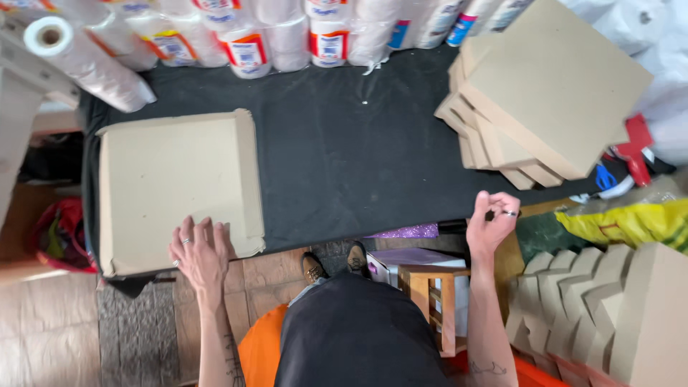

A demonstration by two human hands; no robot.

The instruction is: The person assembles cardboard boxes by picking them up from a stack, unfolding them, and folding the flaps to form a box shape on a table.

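A small packing workshop is being shown: folded cardboard boxes (552, 86) are being kept in stacks on a black-covered surface (344, 143), with wrapped plastic rolls (287, 36) being stored along its back edge.

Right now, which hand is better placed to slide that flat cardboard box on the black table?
Left. The left hand already lies flat on the box near edge; the right hand is curled, empty, at the table edge, well apart from it.

My left hand (201, 251) and right hand (491, 223) each wear a ring. Both forearms are bare and tattooed. I wear dark clothing and brown shoes (335, 264).
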